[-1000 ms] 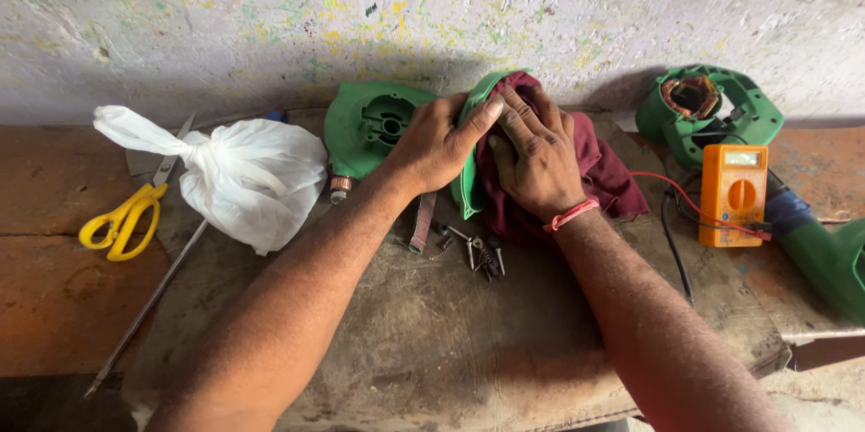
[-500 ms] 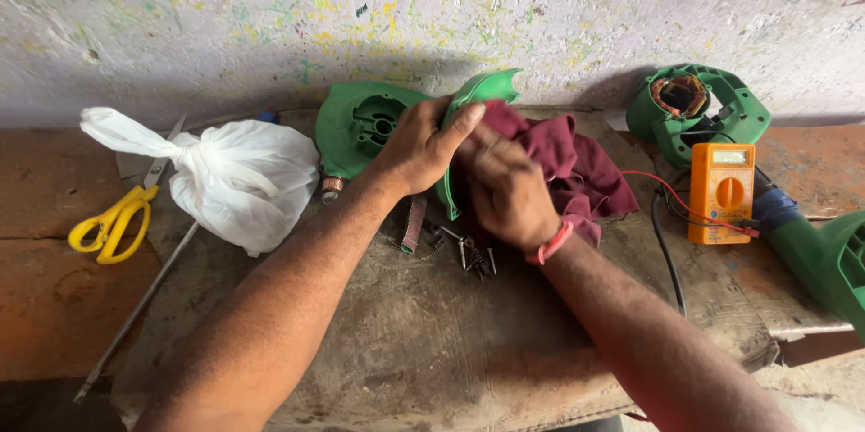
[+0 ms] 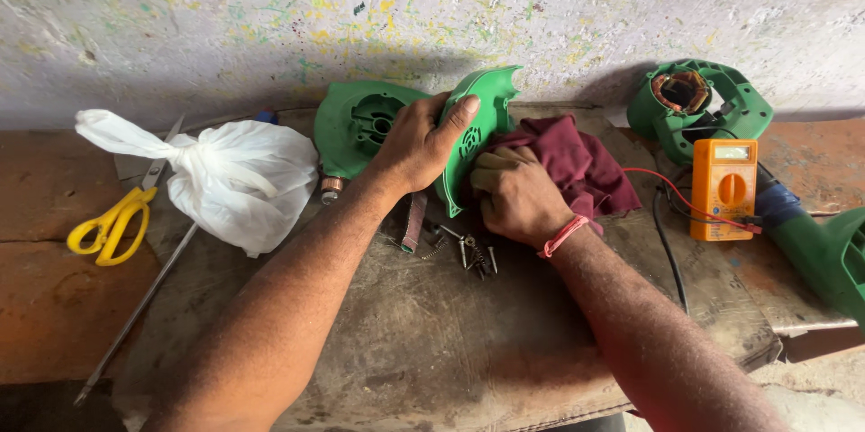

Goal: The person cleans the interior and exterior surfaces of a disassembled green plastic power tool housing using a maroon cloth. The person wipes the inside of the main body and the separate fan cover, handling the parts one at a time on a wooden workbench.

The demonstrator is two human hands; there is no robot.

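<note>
On worn bench [image 3: 432, 342], left grip [image 3: 416, 144] clamps green housing [image 3: 478, 130]; right grip [image 3: 515, 193] bunches maroon rag [image 3: 577, 162] beside it.

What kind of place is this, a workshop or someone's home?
Probably a small repair workshop: an orange multimeter with leads, an opened green motor housing showing its windings, and loose screws on a worn wooden bench.

Green plastic housing [image 3: 482, 117]; maroon cloth [image 3: 577, 166]; orange multimeter [image 3: 723, 189]; white bag [image 3: 239, 180]; yellow scissors [image 3: 113, 225].
</note>
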